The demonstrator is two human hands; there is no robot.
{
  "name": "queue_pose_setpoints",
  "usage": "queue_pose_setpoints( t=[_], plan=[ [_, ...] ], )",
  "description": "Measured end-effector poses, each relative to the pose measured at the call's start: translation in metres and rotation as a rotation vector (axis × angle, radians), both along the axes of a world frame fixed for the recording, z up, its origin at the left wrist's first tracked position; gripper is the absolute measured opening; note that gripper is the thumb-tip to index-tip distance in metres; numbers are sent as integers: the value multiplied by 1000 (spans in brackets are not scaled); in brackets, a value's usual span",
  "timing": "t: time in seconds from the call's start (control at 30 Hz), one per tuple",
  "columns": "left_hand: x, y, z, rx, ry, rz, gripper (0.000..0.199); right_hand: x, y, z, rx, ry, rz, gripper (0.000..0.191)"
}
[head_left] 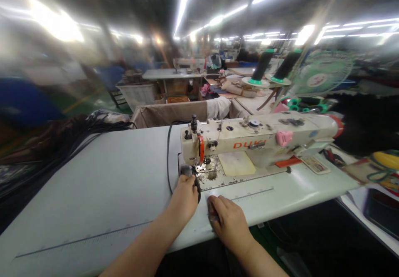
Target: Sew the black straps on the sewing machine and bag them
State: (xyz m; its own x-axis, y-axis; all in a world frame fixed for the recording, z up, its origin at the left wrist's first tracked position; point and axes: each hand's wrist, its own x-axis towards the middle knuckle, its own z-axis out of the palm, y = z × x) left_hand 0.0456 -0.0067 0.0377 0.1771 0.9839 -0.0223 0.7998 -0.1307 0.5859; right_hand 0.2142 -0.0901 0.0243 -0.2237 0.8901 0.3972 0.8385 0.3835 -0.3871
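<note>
A cream sewing machine (264, 137) with orange lettering stands on a pale table (134, 177). Just left of its needle area, my left hand (185, 194) is closed on a black strip (197, 189), part of which lies under the fingers. A thin black cord (168, 156) curves behind it over the table. Near the front edge, to the right, my right hand (229, 221) is closed around a small dark object (213, 211), mostly hidden by the fingers. A yellow sheet (237, 163) lies under the machine arm.
Long black strips (71, 150) hang over the table's left side. Behind the table stands a cloth-lined bin (171, 115). Two black thread cones (262, 65) and a green fan (324, 75) are at the back right. A phone-like dark object (382, 210) lies at far right.
</note>
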Motion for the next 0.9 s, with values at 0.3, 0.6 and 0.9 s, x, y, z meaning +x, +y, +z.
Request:
queue_pose_setpoints(
  t=[0.3, 0.6, 0.9],
  plan=[
    [5, -26, 31, -98, 245, -190, 70, 35, -19, 13, -56, 434, -64, 20],
    [-11, -36, 16, 172, 368, -330, 45, 129, -74, 3, -86, 409, -677, 49],
    [-34, 1, -68, 480, 181, -517, 50, 256, -143, 26, -140, 216, -1357, 31]
  ],
)
